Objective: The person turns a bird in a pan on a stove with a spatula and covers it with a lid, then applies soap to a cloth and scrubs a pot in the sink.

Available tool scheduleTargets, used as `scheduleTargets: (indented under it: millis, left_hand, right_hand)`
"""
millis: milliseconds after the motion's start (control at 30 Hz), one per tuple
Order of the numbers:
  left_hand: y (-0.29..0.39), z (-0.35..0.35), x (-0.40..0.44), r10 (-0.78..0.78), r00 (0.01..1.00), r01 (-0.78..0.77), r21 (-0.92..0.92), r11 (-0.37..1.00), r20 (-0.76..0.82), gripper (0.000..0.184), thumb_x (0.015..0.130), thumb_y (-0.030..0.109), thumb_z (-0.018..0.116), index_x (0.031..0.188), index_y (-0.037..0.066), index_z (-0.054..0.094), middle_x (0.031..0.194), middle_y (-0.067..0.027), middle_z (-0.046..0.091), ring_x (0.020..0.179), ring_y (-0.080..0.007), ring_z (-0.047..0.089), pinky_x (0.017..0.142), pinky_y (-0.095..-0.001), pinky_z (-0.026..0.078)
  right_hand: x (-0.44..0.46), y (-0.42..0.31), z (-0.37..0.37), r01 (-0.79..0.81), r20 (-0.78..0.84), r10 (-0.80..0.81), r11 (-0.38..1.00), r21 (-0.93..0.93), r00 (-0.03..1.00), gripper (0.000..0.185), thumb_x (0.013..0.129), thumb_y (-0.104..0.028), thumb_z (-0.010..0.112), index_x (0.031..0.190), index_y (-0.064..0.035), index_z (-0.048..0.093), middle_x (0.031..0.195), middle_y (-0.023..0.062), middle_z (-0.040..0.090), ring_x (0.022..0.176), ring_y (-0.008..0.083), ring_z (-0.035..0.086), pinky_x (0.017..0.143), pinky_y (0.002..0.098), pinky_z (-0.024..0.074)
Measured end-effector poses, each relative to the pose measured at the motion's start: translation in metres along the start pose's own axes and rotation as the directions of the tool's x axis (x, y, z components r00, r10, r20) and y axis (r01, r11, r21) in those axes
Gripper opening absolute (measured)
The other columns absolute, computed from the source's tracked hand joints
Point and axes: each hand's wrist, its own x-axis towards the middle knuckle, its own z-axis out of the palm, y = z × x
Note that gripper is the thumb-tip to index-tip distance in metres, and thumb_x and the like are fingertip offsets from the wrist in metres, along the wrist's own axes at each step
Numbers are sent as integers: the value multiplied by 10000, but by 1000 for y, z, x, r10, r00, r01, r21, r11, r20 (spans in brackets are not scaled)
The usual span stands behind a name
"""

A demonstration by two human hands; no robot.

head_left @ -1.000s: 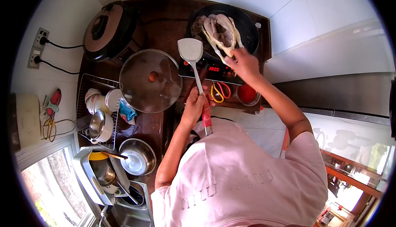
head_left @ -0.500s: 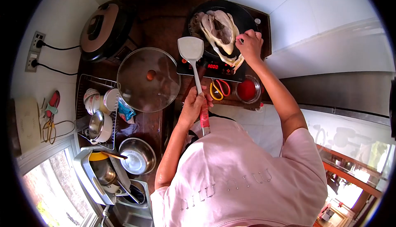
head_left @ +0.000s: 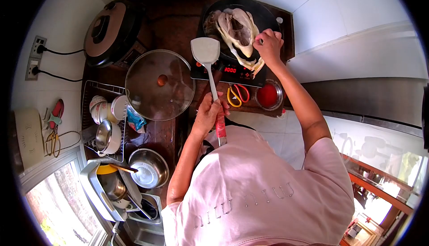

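My left hand [head_left: 209,114] is closed around the red handle of a metal spatula [head_left: 206,51], its flat blade pointing away from me. A dark pan [head_left: 270,22] on the induction cooker [head_left: 210,73] holds a pale whole bird [head_left: 243,31]. The bird's feet hang over the pan's near edge, above the cooker's lit red display. At the pan's right edge is my right hand [head_left: 269,47], fingers pinched together beside the bird; whatever they grip is too small or hidden to make out.
Scissors [head_left: 238,95] and a bowl of red liquid [head_left: 268,95] lie near the counter's front edge. Left are a glass lid [head_left: 152,98], a rice cooker [head_left: 107,36], a dish rack [head_left: 87,112], a steel bowl [head_left: 149,169] and a sink [head_left: 145,233].
My right hand has moved from the bird's feet up to the pan's right edge. The feet now hang lower over the cooker. My left hand keeps the spatula.
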Motion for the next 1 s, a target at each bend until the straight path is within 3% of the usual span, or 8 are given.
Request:
scheduleTargets:
  millis: [167, 300, 433, 533, 733, 1000]
  left_hand:
    - [2, 0, -1, 1, 1000, 0, 16, 1000, -3, 288, 965, 145, 409, 1219, 10, 407, 894, -83, 571, 766, -157, 580, 719, -263, 480]
    - [4, 0, -1, -2, 1000, 2, 29, 1000, 1, 291, 966, 145, 396, 1224, 10, 401, 895, -83, 571, 767, -153, 577, 709, -260, 473]
    - [5, 0, -1, 19, 1000, -19, 59, 998, 13, 293, 965, 143, 386, 1224, 7, 401, 893, -84, 572, 766, -151, 572, 708, -262, 470]
    - [7, 4, -1, 9, 1000, -9, 59, 998, 9, 293, 964, 142, 385, 1221, 4, 407, 892, -84, 574, 760, -152, 569, 712, -264, 471]
    - [3, 1, -1, -8, 1000, 7, 87, 996, 13, 295, 961, 139, 390, 1222, 4, 413, 893, -80, 575, 753, -151, 567, 711, -268, 473]
    - [1, 0, -7, -3, 1000, 2, 45, 999, 7, 278, 970, 134, 394, 1224, 25, 421, 892, -73, 571, 751, -144, 564, 702, -253, 469]
  right_hand:
    - [-7, 26, -1, -78, -11, 80, 987, 137, 997, 61, 655, -158, 704, 687, -148, 653, 825, 4, 577, 855, 276, 523, 769, 394, 384]
    - [-20, 29, -36, -167, 53, 162, 980, 107, 985, 68, 696, -128, 683, 732, -97, 635, 810, 75, 557, 829, 306, 538, 745, 415, 418]
    - [-35, -7, -63, -67, 27, 64, 988, 139, 998, 128, 710, -49, 661, 793, -86, 572, 880, 106, 526, 833, 330, 528, 718, 428, 450]
    - [-28, -12, -59, 89, -60, -88, 996, 16, 994, 130, 679, -86, 699, 756, -132, 605, 869, 44, 522, 860, 295, 498, 744, 392, 422]
    - [-10, -6, -22, -114, 2, 115, 990, -83, 993, 89, 634, -183, 737, 677, -211, 665, 865, -34, 516, 964, 238, 451, 772, 417, 335]
    - [-5, -6, -10, -106, 58, 112, 988, -110, 992, 49, 642, -213, 731, 675, -221, 696, 863, -36, 531, 961, 232, 454, 773, 412, 294]
